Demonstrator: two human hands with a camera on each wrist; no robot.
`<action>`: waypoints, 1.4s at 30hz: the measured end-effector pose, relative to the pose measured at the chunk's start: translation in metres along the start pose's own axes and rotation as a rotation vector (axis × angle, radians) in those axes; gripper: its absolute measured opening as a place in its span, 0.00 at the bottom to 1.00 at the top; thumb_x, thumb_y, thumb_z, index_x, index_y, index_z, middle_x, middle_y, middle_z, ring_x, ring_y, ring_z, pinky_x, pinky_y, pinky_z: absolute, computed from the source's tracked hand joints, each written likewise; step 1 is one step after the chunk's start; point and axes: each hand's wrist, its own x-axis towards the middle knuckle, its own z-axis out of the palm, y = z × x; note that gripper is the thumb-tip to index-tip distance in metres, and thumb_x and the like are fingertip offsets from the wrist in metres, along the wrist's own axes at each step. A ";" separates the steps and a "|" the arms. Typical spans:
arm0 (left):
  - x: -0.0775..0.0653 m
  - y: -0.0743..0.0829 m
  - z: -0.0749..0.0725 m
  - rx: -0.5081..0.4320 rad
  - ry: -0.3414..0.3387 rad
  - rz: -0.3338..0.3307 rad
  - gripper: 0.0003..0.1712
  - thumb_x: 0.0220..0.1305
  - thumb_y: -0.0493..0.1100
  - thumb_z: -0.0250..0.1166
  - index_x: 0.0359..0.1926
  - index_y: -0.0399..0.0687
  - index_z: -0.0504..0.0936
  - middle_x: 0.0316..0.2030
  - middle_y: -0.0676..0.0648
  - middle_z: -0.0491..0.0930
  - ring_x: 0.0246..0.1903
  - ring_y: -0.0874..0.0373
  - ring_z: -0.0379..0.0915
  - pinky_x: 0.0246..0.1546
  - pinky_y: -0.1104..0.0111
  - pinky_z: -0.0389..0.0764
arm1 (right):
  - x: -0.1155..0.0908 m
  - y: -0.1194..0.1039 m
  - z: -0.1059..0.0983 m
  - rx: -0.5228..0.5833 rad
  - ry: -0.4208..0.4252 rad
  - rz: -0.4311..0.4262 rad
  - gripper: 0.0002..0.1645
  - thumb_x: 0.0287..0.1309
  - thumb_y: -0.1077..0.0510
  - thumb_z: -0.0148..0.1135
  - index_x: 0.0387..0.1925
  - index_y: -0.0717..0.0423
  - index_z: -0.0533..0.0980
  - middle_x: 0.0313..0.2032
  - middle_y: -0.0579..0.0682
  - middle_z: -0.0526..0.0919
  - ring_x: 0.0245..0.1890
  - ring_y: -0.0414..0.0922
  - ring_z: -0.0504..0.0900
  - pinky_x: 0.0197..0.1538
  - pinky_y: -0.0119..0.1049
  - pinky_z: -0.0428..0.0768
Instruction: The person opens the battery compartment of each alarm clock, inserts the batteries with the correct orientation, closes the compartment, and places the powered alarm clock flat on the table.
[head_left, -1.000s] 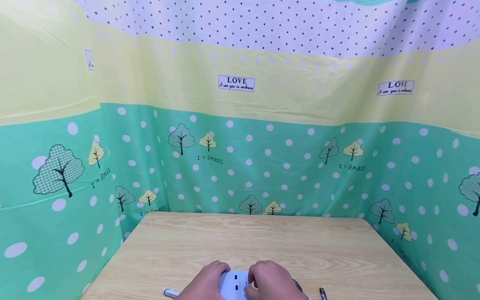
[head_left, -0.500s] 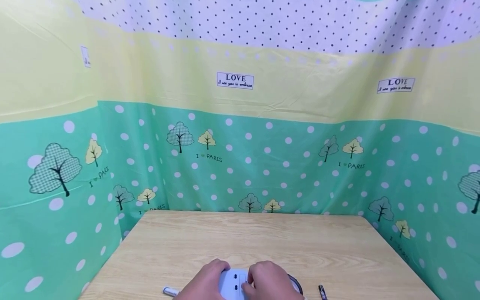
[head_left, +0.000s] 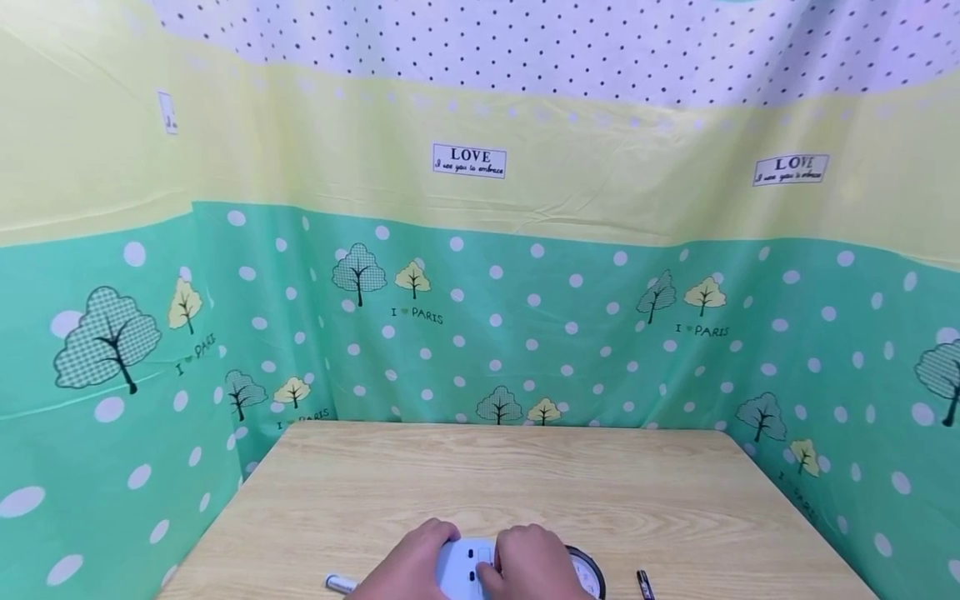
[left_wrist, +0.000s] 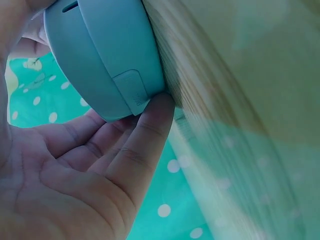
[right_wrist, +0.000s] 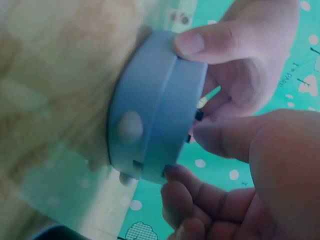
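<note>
A light blue plastic case (head_left: 457,569) stands at the table's front edge, with two black knobs and a rectangular panel (head_left: 485,557) on the face toward me. My left hand (head_left: 412,567) grips its left side, thumb on top and fingers underneath in the left wrist view. At the case's right side, my right hand (head_left: 532,567) has its thumb against the knobbed face near the panel and its fingers curled at the edge. In the right wrist view, white round bumps (right_wrist: 130,126) show on the case's side. Its far face is hidden.
A round black-rimmed thing (head_left: 587,573) with a pale face lies partly behind my right hand. To its right is a black pen (head_left: 645,585), and a white marker (head_left: 341,583) lies at left. Patterned cloth (head_left: 525,333) hangs around the wood-grain table (head_left: 510,467).
My right thumb has moved slightly left across the knobbed face, and the right hand has shifted a little, uncovering more of the round black-rimmed thing. The left hand keeps its grip.
</note>
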 end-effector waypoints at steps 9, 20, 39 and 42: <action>0.000 0.001 -0.001 0.068 -0.029 0.037 0.55 0.33 0.66 0.77 0.59 0.38 0.73 0.45 0.52 0.73 0.39 0.63 0.71 0.40 0.66 0.77 | 0.002 -0.005 0.010 -0.171 0.083 0.059 0.28 0.49 0.34 0.62 0.14 0.52 0.75 0.13 0.44 0.70 0.17 0.42 0.71 0.25 0.43 0.72; 0.001 0.015 -0.004 0.183 -0.025 -0.046 0.56 0.28 0.70 0.76 0.57 0.41 0.76 0.41 0.52 0.78 0.39 0.61 0.75 0.42 0.60 0.79 | 0.003 -0.007 0.012 -0.203 0.045 0.094 0.29 0.52 0.33 0.60 0.21 0.54 0.78 0.16 0.45 0.72 0.20 0.43 0.71 0.28 0.46 0.72; -0.001 0.047 -0.008 0.453 0.016 -0.052 0.20 0.28 0.52 0.78 0.26 0.52 0.83 0.16 0.57 0.73 0.17 0.65 0.66 0.21 0.69 0.71 | 0.004 -0.010 0.015 -0.154 0.029 0.141 0.28 0.51 0.33 0.61 0.18 0.52 0.76 0.14 0.43 0.69 0.18 0.41 0.69 0.28 0.44 0.71; 0.000 0.047 -0.008 0.464 0.008 -0.050 0.20 0.28 0.52 0.78 0.27 0.52 0.83 0.17 0.56 0.74 0.18 0.65 0.67 0.22 0.68 0.73 | 0.003 -0.010 0.015 -0.149 0.016 0.148 0.27 0.52 0.33 0.61 0.20 0.52 0.77 0.15 0.43 0.69 0.19 0.41 0.69 0.29 0.44 0.72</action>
